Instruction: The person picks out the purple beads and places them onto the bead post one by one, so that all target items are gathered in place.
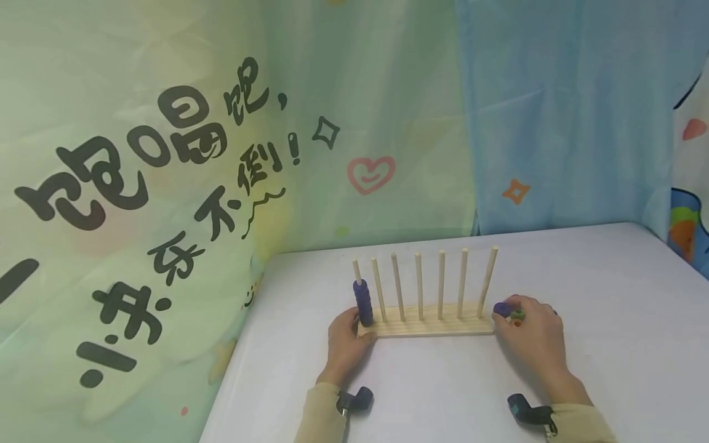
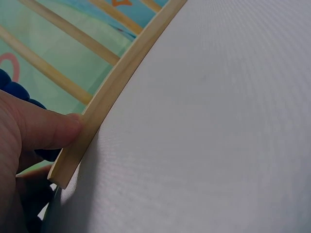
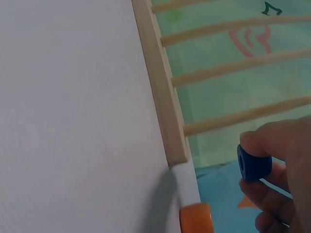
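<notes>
A wooden base (image 1: 426, 329) carries a row of several upright pegs. On the leftmost peg sits a stack of blue-purple beads (image 1: 362, 303). My left hand (image 1: 346, 344) grips the base's left end, its thumb (image 2: 60, 130) on the front edge and the other fingers partly hidden behind. Just off the right end, my right hand (image 1: 536, 335) pinches a single blue bead (image 3: 253, 164) between thumb and fingers. The hole of that bead faces sideways in the right wrist view. Beneath this hand are a green bead (image 1: 518, 314) and an orange bead (image 3: 196, 218), both partly covered in the head view.
A white table (image 1: 437, 387) lies under everything. Behind it hang a green curtain (image 1: 365, 74) with dark lettering and a blue curtain (image 1: 570, 111). Each wrist wears a small dark camera, such as the one on the left wrist (image 1: 356, 401).
</notes>
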Motion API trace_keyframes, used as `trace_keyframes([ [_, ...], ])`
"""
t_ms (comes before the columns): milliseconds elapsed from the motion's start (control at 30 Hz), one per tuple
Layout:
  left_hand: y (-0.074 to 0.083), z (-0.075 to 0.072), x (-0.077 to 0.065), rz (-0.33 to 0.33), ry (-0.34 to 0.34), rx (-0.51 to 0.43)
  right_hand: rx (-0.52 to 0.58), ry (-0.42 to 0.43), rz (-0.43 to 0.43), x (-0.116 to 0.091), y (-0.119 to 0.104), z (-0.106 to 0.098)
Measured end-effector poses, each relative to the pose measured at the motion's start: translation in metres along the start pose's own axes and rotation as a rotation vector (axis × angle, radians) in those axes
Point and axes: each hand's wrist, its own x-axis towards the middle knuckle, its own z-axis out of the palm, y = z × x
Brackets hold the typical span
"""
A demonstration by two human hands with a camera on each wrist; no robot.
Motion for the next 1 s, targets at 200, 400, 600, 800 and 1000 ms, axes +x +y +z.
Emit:
trace_keyframes([
  [200,-0.003,0.001,0.0,-0.012,-0.008,-0.001,0.058,-0.079,-0.011,-0.005,-0.012,0.01],
  [400,-0.004,0.002,0.0,-0.001,-0.002,-0.005,0.091,-0.117,0.035,-0.009,-0.025,0.013],
  [600,-0.002,0.001,0.001,-0.009,-0.005,-0.009,0.112,-0.151,-0.021,-0.012,-0.03,0.024],
  [800,-0.001,0.0,0.001,-0.01,-0.004,-0.004,0.118,-0.21,-0.028,-0.014,-0.036,0.032],
  [1000,-0.002,0.002,0.0,-0.012,-0.002,-0.01,0.176,-0.248,-0.008,-0.018,-0.047,0.032],
])
